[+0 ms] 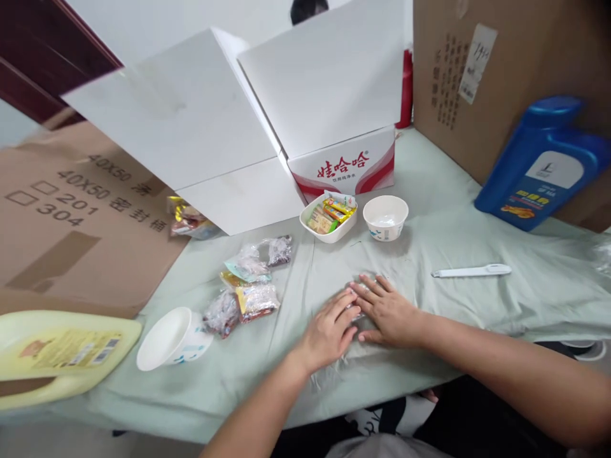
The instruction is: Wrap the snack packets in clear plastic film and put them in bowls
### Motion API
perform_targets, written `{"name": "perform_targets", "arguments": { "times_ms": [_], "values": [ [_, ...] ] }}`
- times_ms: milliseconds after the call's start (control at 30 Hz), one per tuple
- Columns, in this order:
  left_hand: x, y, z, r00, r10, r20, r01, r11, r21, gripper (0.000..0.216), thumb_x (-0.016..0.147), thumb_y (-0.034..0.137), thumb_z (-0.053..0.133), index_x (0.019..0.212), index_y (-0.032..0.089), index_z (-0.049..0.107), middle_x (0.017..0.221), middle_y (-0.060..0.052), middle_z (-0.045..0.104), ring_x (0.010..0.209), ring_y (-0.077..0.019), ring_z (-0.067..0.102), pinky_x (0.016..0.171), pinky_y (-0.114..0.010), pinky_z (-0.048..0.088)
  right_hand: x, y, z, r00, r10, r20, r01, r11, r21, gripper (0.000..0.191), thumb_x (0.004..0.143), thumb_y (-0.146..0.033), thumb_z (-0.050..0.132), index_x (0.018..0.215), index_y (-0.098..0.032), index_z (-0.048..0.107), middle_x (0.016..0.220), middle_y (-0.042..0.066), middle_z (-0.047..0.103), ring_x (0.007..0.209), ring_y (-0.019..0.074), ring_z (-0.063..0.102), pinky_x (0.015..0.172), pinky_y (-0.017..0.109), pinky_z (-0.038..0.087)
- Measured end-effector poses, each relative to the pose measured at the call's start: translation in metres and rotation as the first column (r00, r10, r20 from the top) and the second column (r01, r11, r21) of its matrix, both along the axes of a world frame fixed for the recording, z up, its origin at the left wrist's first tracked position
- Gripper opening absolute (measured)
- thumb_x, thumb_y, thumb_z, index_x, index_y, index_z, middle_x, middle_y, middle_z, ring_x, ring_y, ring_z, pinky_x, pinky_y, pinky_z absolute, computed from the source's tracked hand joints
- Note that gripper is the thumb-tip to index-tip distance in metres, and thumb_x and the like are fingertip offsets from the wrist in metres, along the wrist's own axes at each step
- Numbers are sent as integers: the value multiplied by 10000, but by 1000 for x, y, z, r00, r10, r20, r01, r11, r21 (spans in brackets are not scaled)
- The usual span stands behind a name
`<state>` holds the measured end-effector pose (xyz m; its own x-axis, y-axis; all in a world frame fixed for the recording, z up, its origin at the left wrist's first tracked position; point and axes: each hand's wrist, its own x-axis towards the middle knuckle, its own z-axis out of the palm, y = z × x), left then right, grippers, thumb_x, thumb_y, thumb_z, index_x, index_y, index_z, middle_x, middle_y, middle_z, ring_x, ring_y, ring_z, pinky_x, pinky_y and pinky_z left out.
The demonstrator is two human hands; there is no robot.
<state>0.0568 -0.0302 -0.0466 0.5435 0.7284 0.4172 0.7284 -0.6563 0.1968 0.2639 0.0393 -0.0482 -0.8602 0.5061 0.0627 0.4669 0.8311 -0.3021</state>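
Note:
My left hand (329, 331) and my right hand (386, 308) lie flat side by side on a clear plastic bag (334, 372) spread on the pale green cloth (453, 242). Fingers of both hands are stretched out and press the bag down; the fingertips nearly touch. To the left lie several small clear snack packets (248, 286). Behind my hands stand a white dish with colourful snack packs (328, 219) and an empty white bowl (386, 217).
A white bowl (172, 338) lies tipped at the left, next to a yellow jug (52, 356). A white utility knife (470, 271) lies at the right. A blue jug (544, 165), brown cartons (477, 70) and an open white carton (344, 165) ring the table.

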Motion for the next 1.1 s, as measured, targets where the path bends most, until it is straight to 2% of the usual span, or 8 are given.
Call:
{"name": "perform_targets", "arguments": {
  "times_ms": [200, 300, 433, 533, 700, 800, 933, 1100],
  "values": [
    [-12, 25, 12, 995, -22, -102, 20, 1000, -24, 296, 879, 19, 434, 957, 192, 662, 975, -61, 705, 984, -191, 664, 847, -332, 586, 27, 10, 33, 953, -296, 57, 295, 955, 29, 393, 919, -403, 578, 1159, -99, 643, 1148, 168, 673, 1080, 290, 605, 932, 417, 455],
    [-13, 69, 50, 993, 48, -109, -37, 994, 104, 277, 859, 20, 431, 848, 179, 657, 845, -54, 696, 849, -181, 667, 753, -301, 577, 30, 10, 30, 956, -278, 89, 269, 958, 102, 355, 860, -395, 658, 1070, -109, 669, 1099, 170, 655, 1038, 308, 588, 836, 405, 483],
    [21, 142, 106, 980, 199, -24, -180, 929, 322, 257, 870, 65, 440, 927, 163, 671, 949, -78, 701, 969, -208, 644, 895, -348, 523, 28, 8, 20, 963, -265, 51, 256, 958, 130, 359, 839, -406, 679, 1046, -113, 673, 1076, 161, 637, 1014, 301, 569, 821, 400, 472],
    [63, 189, 122, 933, 279, -226, -251, 957, 147, 308, 863, 58, 425, 1002, 136, 688, 1072, -123, 685, 1072, -240, 612, 956, -373, 479, 29, 10, 20, 969, -244, 27, 239, 963, 123, 338, 839, -399, 676, 1024, -117, 678, 1046, 148, 640, 980, 289, 572, 807, 394, 465],
    [109, 239, 101, 839, 112, -532, -237, 956, -173, 177, 708, 59, 617, 762, 181, 734, 841, -76, 732, 846, -222, 667, 823, -320, 506, 33, 15, 22, 971, -239, 19, 235, 964, 123, 353, 828, -409, 686, 1028, -119, 677, 1044, 141, 640, 987, 297, 570, 809, 408, 463],
    [113, 247, 92, 841, 97, -533, -243, 947, -211, 167, 712, 70, 631, 752, 191, 739, 853, -71, 730, 854, -219, 657, 830, -327, 495, 34, 17, 23, 973, -228, 33, 223, 969, 106, 339, 832, -392, 685, 1039, -123, 679, 1078, 140, 640, 1017, 302, 571, 830, 410, 468],
    [100, 224, 92, 890, 162, -426, -234, 965, -122, 326, 828, 52, 490, 1022, 181, 717, 1155, -105, 654, 1115, -240, 566, 955, -366, 448, 37, 17, 27, 980, -189, 59, 185, 980, 69, 331, 818, -348, 704, 1068, -133, 674, 1130, 145, 643, 1050, 311, 579, 855, 418, 471],
    [39, 173, 86, 929, 313, -195, -331, 941, -67, 299, 861, 104, 478, 1076, 186, 671, 1168, -90, 623, 1159, -221, 530, 1045, -389, 407, 66, 28, 44, 970, -237, 53, 232, 969, 83, 297, 802, -274, 698, 1077, -173, 652, 1167, 122, 654, 1017, 292, 612, 814, 404, 475]
  ]
}}
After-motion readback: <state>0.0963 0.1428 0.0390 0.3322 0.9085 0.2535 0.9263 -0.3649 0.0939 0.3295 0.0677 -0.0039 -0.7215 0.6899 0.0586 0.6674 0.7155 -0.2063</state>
